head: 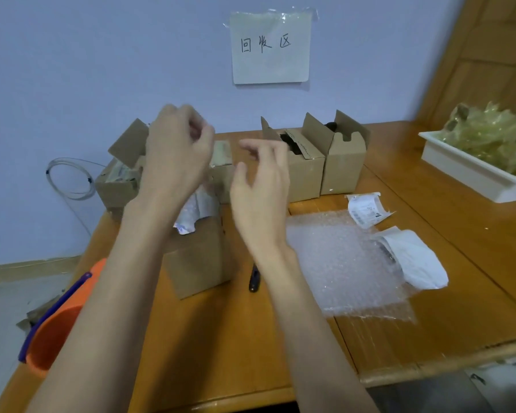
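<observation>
Both hands are raised above the wooden table (236, 338). My left hand (176, 156) has its fingers curled loosely inward and nothing shows in it; motion blurs it. My right hand (259, 186) is open with relaxed, spread fingers and holds nothing. Below them stands a small cardboard box (200, 257) with white crumpled wrapping (197, 207) sticking out of its top. A black pen-like tool (254, 278) lies on the table just right of that box, under my right wrist.
Several open cardboard boxes (307, 174) stand along the back by the wall. A bubble wrap sheet (340, 263), a white bag (420, 260) and a torn label (367, 210) lie at right. A white tray (471, 171) of yellowish packaging sits far right; an orange bin (57, 323) at left.
</observation>
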Motion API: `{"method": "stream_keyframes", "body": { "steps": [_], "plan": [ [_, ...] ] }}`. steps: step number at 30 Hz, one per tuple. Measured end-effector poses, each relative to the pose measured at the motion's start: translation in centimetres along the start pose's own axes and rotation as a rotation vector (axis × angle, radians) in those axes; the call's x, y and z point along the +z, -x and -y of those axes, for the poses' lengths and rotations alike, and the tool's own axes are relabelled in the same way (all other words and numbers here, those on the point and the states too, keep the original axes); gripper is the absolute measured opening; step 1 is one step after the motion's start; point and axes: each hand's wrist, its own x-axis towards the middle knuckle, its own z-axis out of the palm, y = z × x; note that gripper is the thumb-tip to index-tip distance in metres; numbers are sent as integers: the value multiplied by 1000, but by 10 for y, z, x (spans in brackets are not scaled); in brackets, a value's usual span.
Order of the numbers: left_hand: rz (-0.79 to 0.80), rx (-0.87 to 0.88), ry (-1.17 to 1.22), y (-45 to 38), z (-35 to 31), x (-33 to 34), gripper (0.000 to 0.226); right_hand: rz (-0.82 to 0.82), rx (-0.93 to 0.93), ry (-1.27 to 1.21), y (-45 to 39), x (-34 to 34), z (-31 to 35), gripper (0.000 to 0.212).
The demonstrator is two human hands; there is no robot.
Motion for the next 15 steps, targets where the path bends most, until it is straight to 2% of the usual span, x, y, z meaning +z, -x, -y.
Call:
{"method": "stream_keyframes", "body": {
  "steps": [1, 2, 5, 7, 10, 12, 15],
  "plan": [
    [-46, 58, 56, 11, -18, 3, 15, -114, 58, -39, 2, -18, -11, 24],
    [-25, 80, 157, 20, -34, 11, 12, -166, 113, 0, 4, -34, -27, 22],
    [271, 105, 217, 52, -64, 49, 11, -70, 359, 301, 7, -67, -81, 23],
    [494, 66, 57, 72, -63, 81, 8, 38, 486, 506, 13, -84, -107, 27],
    [807, -62, -311, 98, -43, 112, 38, 206, 568, 647, 25, -103, -125, 43],
    [881, -114, -397, 112, -29, 123, 52, 285, 578, 689, 30, -109, -133, 51],
    [812, -136, -402, 124, -21, 130, 58, 222, 541, 674, 35, -112, -138, 46]
  ]
}}
